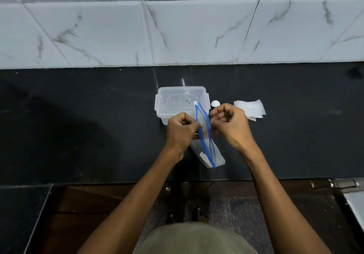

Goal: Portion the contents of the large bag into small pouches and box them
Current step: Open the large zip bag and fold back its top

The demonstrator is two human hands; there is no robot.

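A large clear bag with a blue zip strip stands on edge on the black counter, its mouth facing up. My left hand pinches the left lip of the mouth. My right hand pinches the right lip, and the two blue strips are spread slightly apart. Directly behind the bag sits a clear plastic box with side clips and no lid on it. A stack of small clear pouches lies to the right of the box. The bag's contents are too faint to make out.
A small white round object lies between the box and the pouches. A tiled wall runs along the counter's back. The counter's front edge is just below the bag, with dark wooden cabinetry underneath.
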